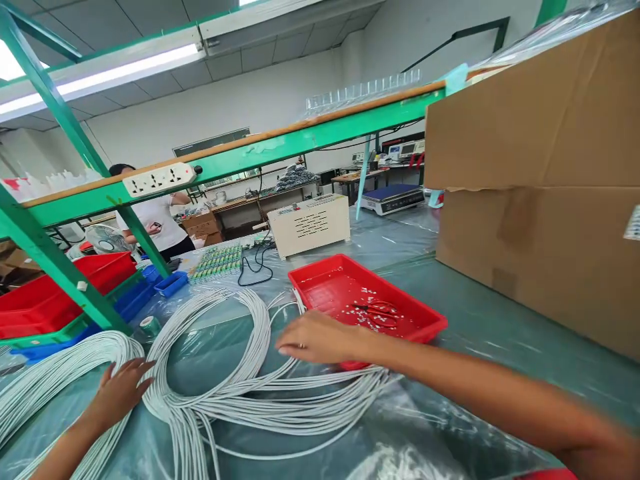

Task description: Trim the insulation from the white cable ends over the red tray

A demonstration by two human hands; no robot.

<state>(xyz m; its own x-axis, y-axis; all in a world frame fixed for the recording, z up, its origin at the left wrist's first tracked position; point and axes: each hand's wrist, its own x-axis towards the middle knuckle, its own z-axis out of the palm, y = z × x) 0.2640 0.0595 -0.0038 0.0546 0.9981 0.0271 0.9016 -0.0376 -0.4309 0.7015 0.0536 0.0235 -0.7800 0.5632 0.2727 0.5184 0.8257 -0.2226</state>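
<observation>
A large loose coil of white cables point(235, 393) lies on the plastic-covered table point(475, 327). My left hand point(120, 390) rests flat, fingers spread, on the coil's left side, beside a second bundle of white cables point(45, 377). My right hand point(317, 339) hovers palm down over the coil's right part, just in front of a red tray point(430, 325); whether it pinches a cable I cannot tell. The tray holds small white scraps and red-handled cutters point(375, 310).
A big cardboard box point(540, 187) fills the right side. A beige device point(310, 225), a scale point(393, 198), a roll of tape point(149, 326), red bins point(50, 293) and blue bins point(171, 283) stand behind. A green shelf frame point(55, 263) crosses overhead. Another person point(155, 217) stands at the back left.
</observation>
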